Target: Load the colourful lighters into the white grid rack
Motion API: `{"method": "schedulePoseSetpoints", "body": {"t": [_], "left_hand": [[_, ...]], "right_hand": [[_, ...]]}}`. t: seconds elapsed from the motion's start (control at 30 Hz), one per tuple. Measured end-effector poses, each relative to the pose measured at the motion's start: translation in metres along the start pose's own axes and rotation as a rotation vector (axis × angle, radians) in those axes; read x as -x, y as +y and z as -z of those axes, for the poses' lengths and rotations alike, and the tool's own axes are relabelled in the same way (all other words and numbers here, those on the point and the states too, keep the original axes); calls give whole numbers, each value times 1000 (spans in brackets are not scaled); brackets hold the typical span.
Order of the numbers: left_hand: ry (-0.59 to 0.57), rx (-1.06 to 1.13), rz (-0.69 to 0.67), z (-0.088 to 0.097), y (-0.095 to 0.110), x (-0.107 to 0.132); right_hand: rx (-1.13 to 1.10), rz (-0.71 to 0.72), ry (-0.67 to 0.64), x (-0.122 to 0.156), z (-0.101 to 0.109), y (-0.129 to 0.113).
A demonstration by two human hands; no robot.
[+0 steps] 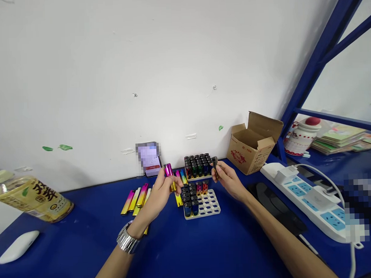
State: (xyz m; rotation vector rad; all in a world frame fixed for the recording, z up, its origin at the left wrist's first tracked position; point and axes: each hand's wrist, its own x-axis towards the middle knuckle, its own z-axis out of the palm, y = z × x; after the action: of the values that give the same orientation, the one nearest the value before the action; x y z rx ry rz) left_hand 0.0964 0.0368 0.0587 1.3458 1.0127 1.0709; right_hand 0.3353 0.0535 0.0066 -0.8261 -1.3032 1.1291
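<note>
The left hand (159, 193) grips a pink-and-gold lighter sleeve (169, 177) upright, while the right hand (228, 179) pinches a small dark lighter (215, 164) beside the full tray (198, 166). Between them a white tray (202, 203) sits partly filled on the blue table (189, 252), with more sleeves (137, 199) lying to its left.

A white wall (140, 55) backs the blue tabletop (192, 256), with a blue metal rack (321, 51) at the right.

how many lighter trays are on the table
2. One full tray at the back; one partly filled tray in front, between the left hand, holding a pink-gold sleeve, and the right hand, holding a dark lighter. None looks hidden.
</note>
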Motion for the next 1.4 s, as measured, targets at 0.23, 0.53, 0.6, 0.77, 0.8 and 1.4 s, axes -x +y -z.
{"method": "schedulePoseSetpoints", "body": {"t": [0.23, 0.53, 0.6, 0.77, 0.8, 1.4], "left_hand": [[-15, -11, 13, -5, -2, 3], [22, -40, 37, -4, -7, 1], [33, -24, 54, -4, -7, 2], [79, 77, 123, -7, -7, 4], [105, 87, 137, -7, -7, 4], [85, -13, 42, -8, -5, 3]], "right_hand": [[-69, -50, 140, 3, -12, 1], [83, -124, 255, 4, -8, 4], [85, -132, 256, 5, -8, 6], [125, -139, 230, 6, -12, 4], [127, -147, 223, 6, -13, 3], [148, -84, 181, 7, -12, 0]]}}
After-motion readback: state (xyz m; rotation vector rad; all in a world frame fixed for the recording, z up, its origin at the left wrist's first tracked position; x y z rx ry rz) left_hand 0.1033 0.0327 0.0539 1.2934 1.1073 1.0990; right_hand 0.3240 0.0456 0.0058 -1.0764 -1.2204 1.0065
